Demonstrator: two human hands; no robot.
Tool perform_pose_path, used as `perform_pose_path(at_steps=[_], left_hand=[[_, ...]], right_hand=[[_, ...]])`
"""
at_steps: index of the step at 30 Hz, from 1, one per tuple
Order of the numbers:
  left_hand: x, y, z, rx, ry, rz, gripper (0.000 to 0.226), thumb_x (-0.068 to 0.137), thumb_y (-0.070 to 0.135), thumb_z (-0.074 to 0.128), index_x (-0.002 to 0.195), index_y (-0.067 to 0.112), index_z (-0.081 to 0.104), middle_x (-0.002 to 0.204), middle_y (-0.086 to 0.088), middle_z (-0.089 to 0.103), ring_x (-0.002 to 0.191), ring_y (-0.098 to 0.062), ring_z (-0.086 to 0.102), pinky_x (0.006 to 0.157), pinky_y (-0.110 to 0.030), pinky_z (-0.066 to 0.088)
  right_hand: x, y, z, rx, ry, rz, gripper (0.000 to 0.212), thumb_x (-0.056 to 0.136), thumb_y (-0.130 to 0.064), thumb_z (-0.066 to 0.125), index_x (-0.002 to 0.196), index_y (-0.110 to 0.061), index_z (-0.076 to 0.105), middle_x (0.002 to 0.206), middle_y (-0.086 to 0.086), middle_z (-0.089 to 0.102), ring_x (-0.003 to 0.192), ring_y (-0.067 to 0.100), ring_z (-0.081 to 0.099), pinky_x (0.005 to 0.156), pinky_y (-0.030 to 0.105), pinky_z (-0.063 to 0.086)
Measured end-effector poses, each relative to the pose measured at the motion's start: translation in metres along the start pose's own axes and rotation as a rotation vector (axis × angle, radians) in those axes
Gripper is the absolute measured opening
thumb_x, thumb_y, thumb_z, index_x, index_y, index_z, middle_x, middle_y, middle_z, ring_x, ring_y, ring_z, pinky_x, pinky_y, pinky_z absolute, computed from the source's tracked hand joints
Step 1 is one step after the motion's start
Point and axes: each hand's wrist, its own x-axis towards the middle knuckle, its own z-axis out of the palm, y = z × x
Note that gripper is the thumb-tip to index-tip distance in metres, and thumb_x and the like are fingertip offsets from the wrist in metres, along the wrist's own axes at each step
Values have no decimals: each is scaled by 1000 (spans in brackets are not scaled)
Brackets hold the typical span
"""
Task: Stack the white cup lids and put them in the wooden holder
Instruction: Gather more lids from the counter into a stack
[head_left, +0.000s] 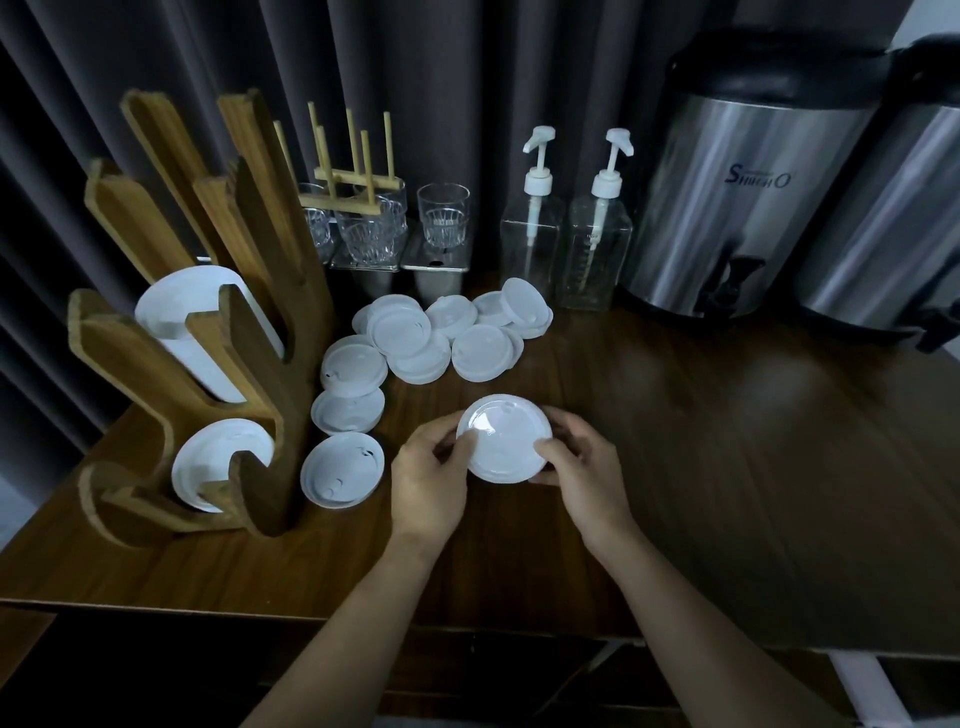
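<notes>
A round white lid (504, 439) is held between two hands, just over the brown table (727, 441). The left hand (426, 478) curls round its left edge. The right hand (582, 467) curls round its right edge. More lids (415, 338) lie loose behind. The holder (249, 353) at the left has lids in two slots.
</notes>
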Motion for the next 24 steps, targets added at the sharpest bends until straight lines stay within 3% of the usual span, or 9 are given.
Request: perform_pose_path(at_steps=[10, 13, 18, 21, 24], left_hand=[[-3, 4, -1, -129, -159, 35, 36, 108, 36, 52, 142, 32, 63, 136, 18, 68, 133, -3, 58, 111, -36, 53], [-6, 6, -2, -171, -213, 24, 43, 107, 46, 47, 148, 36, 57, 145, 17, 62, 139, -6, 54, 114, -46, 50], [-7, 10, -6, -244, -210, 10, 40, 109, 37, 49, 147, 33, 58, 141, 15, 65, 136, -8, 58, 112, -50, 52], [-5, 17, -10, -257, -187, 27, 37, 110, 32, 50, 146, 31, 59, 140, 14, 67, 135, -9, 59, 110, -49, 53], [-4, 22, -16, -276, -159, 38, 37, 110, 29, 50, 146, 28, 60, 142, 8, 66, 136, -14, 59, 110, -51, 53]], right_hand=[[0, 0, -1, 36, 21, -6, 24, 93, -8, 66, 113, -22, 66, 110, 10, 71, 104, 25, 72, 68, 28, 62], [-1, -4, 0, 22, 8, -26, 28, 84, -19, 66, 109, -29, 68, 109, 6, 72, 104, 21, 71, 69, 28, 61], [-1, -13, 5, 7, -26, -69, 41, 94, 4, 57, 113, -30, 70, 108, 0, 75, 102, 17, 73, 66, 25, 59], [-1, -20, 10, 1, -34, -100, 37, 89, -7, 60, 115, -30, 72, 106, -9, 76, 101, 9, 72, 67, 26, 60], [-1, -28, 16, -24, -41, -144, 29, 97, -10, 66, 110, -35, 70, 100, -23, 75, 99, -1, 71, 73, 25, 61]])
